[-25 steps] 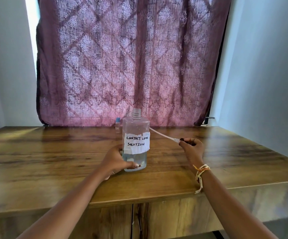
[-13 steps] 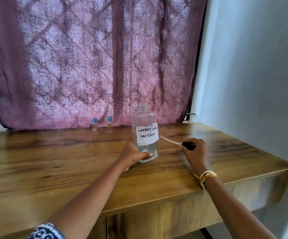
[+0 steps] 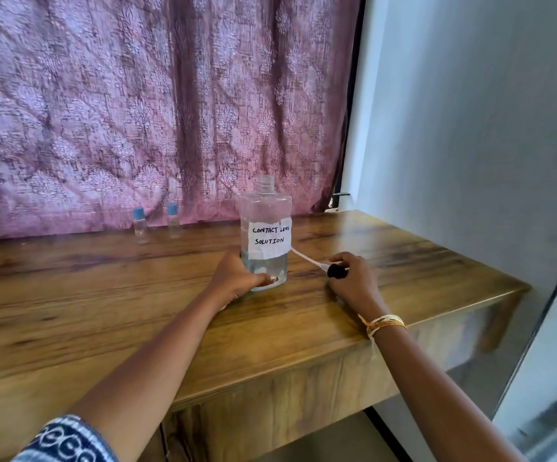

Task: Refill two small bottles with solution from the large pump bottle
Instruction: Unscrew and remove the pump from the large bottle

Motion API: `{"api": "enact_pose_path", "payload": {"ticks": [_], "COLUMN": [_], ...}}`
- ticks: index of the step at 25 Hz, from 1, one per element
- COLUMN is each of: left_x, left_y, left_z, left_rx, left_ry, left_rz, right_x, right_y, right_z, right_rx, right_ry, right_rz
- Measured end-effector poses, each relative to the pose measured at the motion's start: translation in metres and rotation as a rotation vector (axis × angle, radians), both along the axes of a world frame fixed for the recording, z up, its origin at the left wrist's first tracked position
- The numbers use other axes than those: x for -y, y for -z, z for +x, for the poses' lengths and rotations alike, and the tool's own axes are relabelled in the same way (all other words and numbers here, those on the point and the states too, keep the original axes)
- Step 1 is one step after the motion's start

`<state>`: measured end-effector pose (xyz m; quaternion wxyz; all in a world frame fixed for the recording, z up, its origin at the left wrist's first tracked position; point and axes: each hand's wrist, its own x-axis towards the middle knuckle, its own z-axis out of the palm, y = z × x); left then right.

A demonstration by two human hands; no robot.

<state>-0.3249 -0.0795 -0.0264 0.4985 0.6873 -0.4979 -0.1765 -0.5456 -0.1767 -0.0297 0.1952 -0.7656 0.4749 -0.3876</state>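
Counter (image 3: pixel 103 311): wooden, smooth grain; carries everything here.
Large bottle (image 3: pixel 265 228): clear plastic, upright near the middle of the counter, neck open with no pump on it. Liquid fills only the lowest part, so it is judged light and top-empty, easy to tip. Walls look thin and likely to flex if squeezed. Best hold: low on the body, below the paper label (image 3: pixel 269 238), where the liquid sits.
Left hand (image 3: pixel 237 278): wrapped round the base of the large bottle, fingers curled on its front.
Right hand (image 3: pixel 353 281): resting on the counter just right of the bottle, closed round the black pump head (image 3: pixel 335 271).
Pump tube (image 3: pixel 307 258): thin, white, likely bendy and wet; runs from the pump head toward the bottle.
Small bottles (image 3: pixel 139 226): two, blue-capped, upright by the curtain, well apart from both hands; judged very light, easily knocked. Hold by the body; caps still on.
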Motion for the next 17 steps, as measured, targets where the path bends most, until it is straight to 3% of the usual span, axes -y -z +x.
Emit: {"api": "enact_pose_path", "payload": {"ticks": [5, 10, 15, 17], "left_x": [-0.003, -0.009, -0.027, -0.038], "left_y": [0.004, 0.004, 0.000, -0.001], "left_z": [0.001, -0.001, 0.004, 0.012], "left_rx": [0.045, 0.102, 0.059, 0.089], "left_ry": [-0.004, 0.032, 0.003, -0.013], "left_rz": [-0.024, -0.048, 0.039, 0.071], "right_x": [-0.006, -0.008, -0.012, -0.023], "right_y": [-0.001, -0.004, -0.008, -0.007], "right_z": [0.000, -0.005, -0.021, -0.025], "right_rx": [-0.028, 0.174, 0.688, 0.635], "right_ry": [0.000, 0.003, 0.060, 0.174], "right_rz": [0.045, 0.189, 0.358, 0.232]}}
